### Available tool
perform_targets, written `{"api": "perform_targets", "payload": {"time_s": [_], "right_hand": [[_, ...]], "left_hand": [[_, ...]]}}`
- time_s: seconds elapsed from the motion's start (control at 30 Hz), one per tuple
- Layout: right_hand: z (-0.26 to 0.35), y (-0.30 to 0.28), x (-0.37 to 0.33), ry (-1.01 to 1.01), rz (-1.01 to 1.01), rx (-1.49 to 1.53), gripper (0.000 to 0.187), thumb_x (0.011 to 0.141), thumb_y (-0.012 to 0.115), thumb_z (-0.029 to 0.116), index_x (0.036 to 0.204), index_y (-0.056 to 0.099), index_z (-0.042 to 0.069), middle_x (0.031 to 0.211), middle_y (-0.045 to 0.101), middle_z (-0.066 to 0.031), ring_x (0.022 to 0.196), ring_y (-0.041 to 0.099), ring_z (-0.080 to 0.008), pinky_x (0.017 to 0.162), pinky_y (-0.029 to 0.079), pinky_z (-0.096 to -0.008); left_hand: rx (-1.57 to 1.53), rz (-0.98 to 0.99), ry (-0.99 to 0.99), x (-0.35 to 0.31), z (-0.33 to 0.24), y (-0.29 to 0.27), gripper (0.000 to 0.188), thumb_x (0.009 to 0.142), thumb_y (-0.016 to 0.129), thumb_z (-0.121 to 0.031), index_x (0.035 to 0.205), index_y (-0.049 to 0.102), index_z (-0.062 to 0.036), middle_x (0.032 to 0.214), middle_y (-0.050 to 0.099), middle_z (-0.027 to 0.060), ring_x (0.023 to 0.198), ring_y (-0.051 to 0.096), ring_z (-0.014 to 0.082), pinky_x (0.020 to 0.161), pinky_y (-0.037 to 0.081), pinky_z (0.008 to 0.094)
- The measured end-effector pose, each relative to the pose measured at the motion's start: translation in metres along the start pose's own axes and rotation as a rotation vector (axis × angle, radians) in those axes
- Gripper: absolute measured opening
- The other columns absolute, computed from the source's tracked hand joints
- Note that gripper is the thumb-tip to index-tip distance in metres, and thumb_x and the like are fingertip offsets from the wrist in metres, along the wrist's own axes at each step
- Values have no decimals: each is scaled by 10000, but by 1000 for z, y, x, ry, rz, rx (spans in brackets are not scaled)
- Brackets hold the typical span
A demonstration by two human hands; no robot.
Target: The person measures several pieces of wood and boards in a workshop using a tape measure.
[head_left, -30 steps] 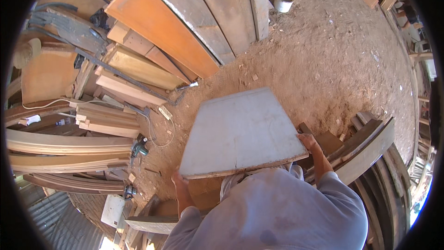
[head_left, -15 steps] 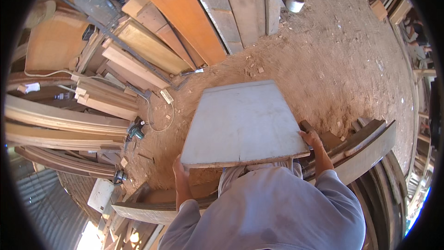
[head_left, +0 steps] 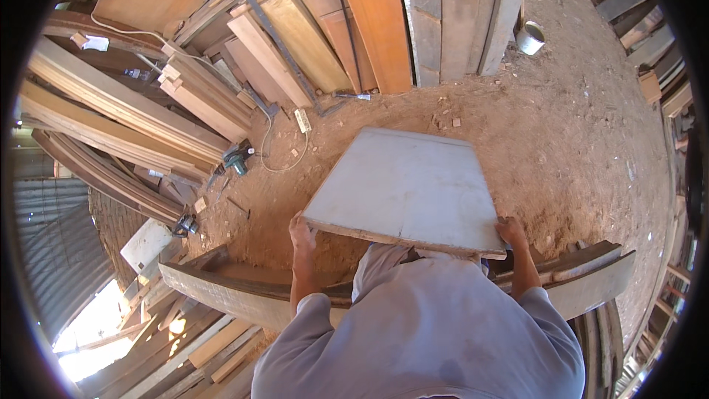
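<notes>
A wide whitish-grey wooden panel [head_left: 413,185] stretches out in front of my body, its rough brown edge facing me. My left hand [head_left: 302,235] grips the panel at its near left corner, with the fingers partly hidden beneath it. At the near right corner my right hand [head_left: 510,233] is closed on the same panel. The near edge lies close to my waist, and the far edge points away over the dirt floor. Whether anything supports the panel from below is hidden.
Long boards [head_left: 244,273] on edge run across behind the panel at both sides. A green power tool [head_left: 237,160], a white power strip [head_left: 303,120] and its cord lie on the dirt floor at left. Stacked planks [head_left: 310,37] fill the far left; a white bucket [head_left: 530,38] stands far right.
My view has turned, so the surroundings shift right and rotate. The panel now slants, its left near corner higher in view than its right. Both hands still hold it.
</notes>
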State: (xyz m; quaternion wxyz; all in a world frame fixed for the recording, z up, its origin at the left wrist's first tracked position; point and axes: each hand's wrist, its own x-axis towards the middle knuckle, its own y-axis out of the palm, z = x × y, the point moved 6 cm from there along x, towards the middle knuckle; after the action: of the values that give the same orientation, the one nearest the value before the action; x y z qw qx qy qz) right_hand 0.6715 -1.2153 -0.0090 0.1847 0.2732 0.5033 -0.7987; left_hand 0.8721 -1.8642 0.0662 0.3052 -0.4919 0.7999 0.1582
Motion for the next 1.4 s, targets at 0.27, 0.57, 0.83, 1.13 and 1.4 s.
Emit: {"api": "perform_targets", "payload": {"time_s": [0.27, 0.57, 0.83, 1.13, 1.4], "right_hand": [[13, -32, -3, 25, -76, 199, 568, 786, 686, 313, 1206, 599, -60, 1022, 654, -291, 936, 667, -356, 803, 533, -413], [128, -26, -22, -263, 481, 877, 440, 890, 616, 210, 1265, 557, -13, 969, 629, -109, 783, 617, -172, 655, 506, -313], [290, 5, -98, -442, 722, 61, 894, 841, 649, 313, 1515, 157, -11, 879, 681, -155, 795, 664, -286, 708, 519, -380], [321, 25, -112, -633, 674, -45, 907, 824, 648, 350, 1507, 174, -11, 1034, 663, -307, 995, 648, -438, 908, 501, -452], [298, -17, -104, -527, 574, 56, 722, 837, 694, 351, 1412, 396, 30, 1128, 638, -279, 1057, 622, -405, 948, 476, -441]], "left_hand": [[693, -169, 418, -18, -22, -18, 337, 892, 647, -172, 1194, 589, -35, 1239, 561, 209, 1150, 549, 365, 942, 464, 512], [933, 173, 863, -103, -16, 120, 235, 790, 732, -204, 984, 658, -93, 1102, 634, 154, 1067, 582, 342, 969, 439, 444], [841, 963, -38, -161, 71, 216, 337, 940, 635, -288, 1082, 653, 16, 992, 692, 107, 831, 656, 189, 743, 536, 309], [464, 1015, -193, -138, 101, 192, 202, 955, 632, -169, 1058, 614, 4, 821, 616, 33, 682, 569, 105, 592, 472, 252], [364, 522, 73, -62, -24, 116, 193, 903, 660, -277, 921, 660, -84, 636, 467, -50, 553, 405, 76, 503, 357, 246]]}}
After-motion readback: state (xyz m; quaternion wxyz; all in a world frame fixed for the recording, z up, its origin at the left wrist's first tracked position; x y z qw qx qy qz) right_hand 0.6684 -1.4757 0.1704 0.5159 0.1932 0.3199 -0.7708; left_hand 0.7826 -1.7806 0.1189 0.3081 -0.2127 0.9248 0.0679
